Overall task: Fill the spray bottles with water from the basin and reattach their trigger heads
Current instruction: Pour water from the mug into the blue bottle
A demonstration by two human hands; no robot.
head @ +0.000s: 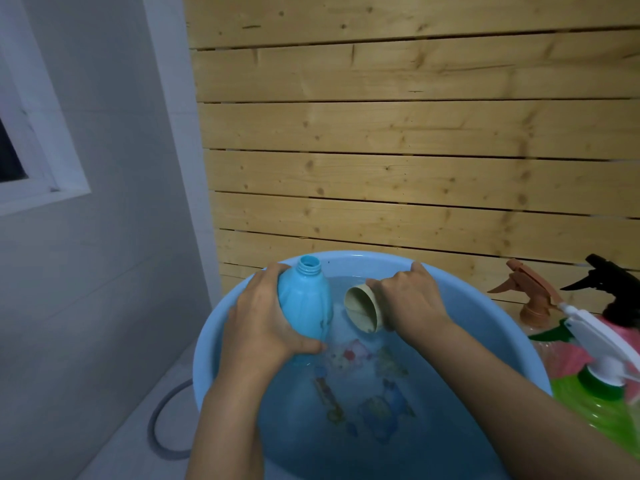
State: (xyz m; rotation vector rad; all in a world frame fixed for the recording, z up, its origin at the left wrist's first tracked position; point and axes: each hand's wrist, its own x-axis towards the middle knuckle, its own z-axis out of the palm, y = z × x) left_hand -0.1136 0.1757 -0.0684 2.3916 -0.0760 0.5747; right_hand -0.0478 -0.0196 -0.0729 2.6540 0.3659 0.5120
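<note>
**Q:** Head view. Where is the bottle?

**Me:** Over the left side of the basin (207,348). The blue bottle (304,303) is tilted, its open threaded neck pointing up and away from me, with no trigger head on it. Its base is low, at or just in the water (298,427); I cannot tell which.

**Q:** Hands?

**Me:** Apart, each busy. My left hand (263,323) is wrapped round the bottle's lower body, thumb near the base. My right hand (408,299) is closed on a beige cup (362,308), which lies on its side just beside the bottle's shoulder, mouth turned my way. Cup and bottle are not touching, as far as I can see.

**Q:** How will the bottle handle?

**Me:** My judgement only. It looks like thin moulded plastic with a ribbed body: light when empty, heavier as it fills. It is wet, so slippery. The walls likely give under a squeeze, and that would push water back out of the neck. Not fragile.

**Q:** Best hold?

**Me:** Round the belly, where the ribs give grip, firm but not crushing. I keep my fingers off the threads, since the head screws on there.

**Q:** Anything else?

**Me:** Right of the basin there is a brown trigger head (533,296) and a green bottle (571,393) with a white head. Both are well apart from my hands.
</note>
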